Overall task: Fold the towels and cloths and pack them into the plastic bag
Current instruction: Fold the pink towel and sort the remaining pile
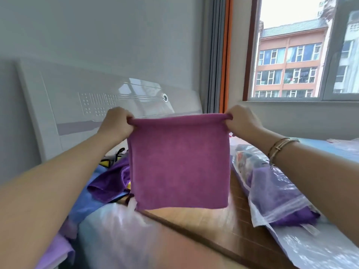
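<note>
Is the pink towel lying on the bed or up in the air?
Up in the air. The left hand and right hand each pinch a top corner of the pink towel, and it hangs flat above the bed.

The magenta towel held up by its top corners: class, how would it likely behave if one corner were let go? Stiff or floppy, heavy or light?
Probably floppy: the magenta towel hangs straight down from the left hand and right hand, bunching at each grip. Likely light, since fingertip pinches hold it. Released, that side would probably drop and swing.
</note>
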A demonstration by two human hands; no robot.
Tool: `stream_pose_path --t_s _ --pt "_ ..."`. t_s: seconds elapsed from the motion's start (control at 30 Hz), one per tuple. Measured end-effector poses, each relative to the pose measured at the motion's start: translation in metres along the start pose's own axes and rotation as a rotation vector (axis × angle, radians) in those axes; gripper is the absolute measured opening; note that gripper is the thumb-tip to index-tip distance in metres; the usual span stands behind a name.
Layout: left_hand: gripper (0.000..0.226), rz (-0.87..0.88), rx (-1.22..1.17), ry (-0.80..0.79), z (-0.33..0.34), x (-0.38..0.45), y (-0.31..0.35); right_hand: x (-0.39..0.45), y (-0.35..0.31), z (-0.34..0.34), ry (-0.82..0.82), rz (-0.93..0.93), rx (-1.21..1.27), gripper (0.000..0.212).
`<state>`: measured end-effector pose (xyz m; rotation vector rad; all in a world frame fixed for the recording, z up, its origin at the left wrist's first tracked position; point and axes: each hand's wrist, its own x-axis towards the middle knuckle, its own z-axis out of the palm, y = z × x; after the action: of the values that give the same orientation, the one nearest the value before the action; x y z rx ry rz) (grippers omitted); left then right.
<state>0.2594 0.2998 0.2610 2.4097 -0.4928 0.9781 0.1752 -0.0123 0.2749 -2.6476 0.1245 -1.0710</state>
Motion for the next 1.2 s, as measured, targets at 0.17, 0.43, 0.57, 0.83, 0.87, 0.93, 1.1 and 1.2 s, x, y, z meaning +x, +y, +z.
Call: stream_pose_path --t_s 0.17,0.43,0.57,0.83,0.87,0.93,1.1,1.2 --pt "0.006 0.073 -0.039 0.139 0.004 -0.001 -0.007 0.001 0.011 0.007 0.073 -0.146 0.137 0.032" --pt "0.014 -0.078 -0.241 -0.7 0.055 -0.108 -0.052 -0.061 0.063 0.051 -0.702 -0.137 -0.113 0.016" --pt "0.015 -0.172 -0.342 -1.093 0.062 -0.138 -0.056 -0.079 0.061 0.056 -1.094 -0.128 -0.164 0.016" --pt "0.026 -0.275 -0.3 -0.618 0.096 -0.102 -0.054 -0.055 0.045 0.096 -0.921 0.17 -0.331 0.02" --pt "0.02 -0.305 -0.279 -0.438 0.106 -0.096 -0.053 -0.051 0.045 0.103 -0.799 0.202 -0.338 0.033" --pt "0.026 -0.43 -0.194 -0.217 0.124 -0.09 -0.049 -0.052 0.039 0.116 -0.641 0.227 -0.422 0.047" --pt "0.078 -0.659 0.053 -0.378 0.145 -0.116 -0.055 -0.089 -0.004 0.147 -0.621 0.069 -0.564 0.048" --pt "0.07 -0.757 -0.075 -0.563 0.149 -0.138 -0.059 -0.118 -0.022 0.17 -0.686 0.02 -0.401 0.042"
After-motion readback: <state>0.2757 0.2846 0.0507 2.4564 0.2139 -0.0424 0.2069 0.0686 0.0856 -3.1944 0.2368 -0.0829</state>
